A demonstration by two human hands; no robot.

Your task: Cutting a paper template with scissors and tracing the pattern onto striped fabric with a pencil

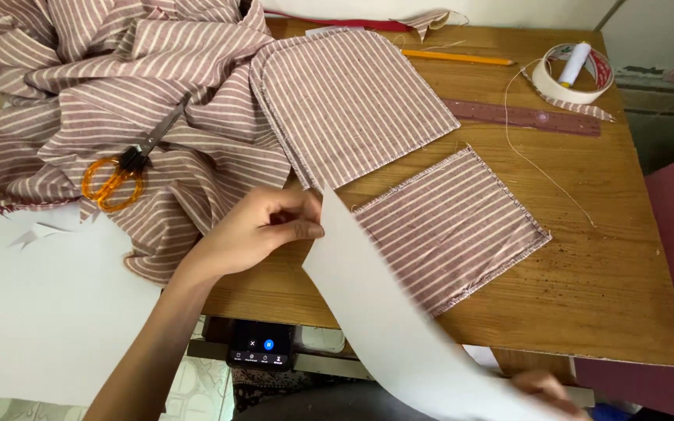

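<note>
Head view: right hand, bottom edge, mostly hidden behind a white paper sheet; fingers seem to grip its near end, can't tell for sure. Left hand pinches the sheet's far tip, fingers narrow, closed on paper. Sheet curves above the counter, beside a square striped fabric piece. Rounded striped piece lies farther back. Both pieces look cut and edge-stitched; paper not laid flat yet. Orange-handled scissors rest on the loose striped cloth, far left. Tape roll, pencil, ruler far right.
</note>
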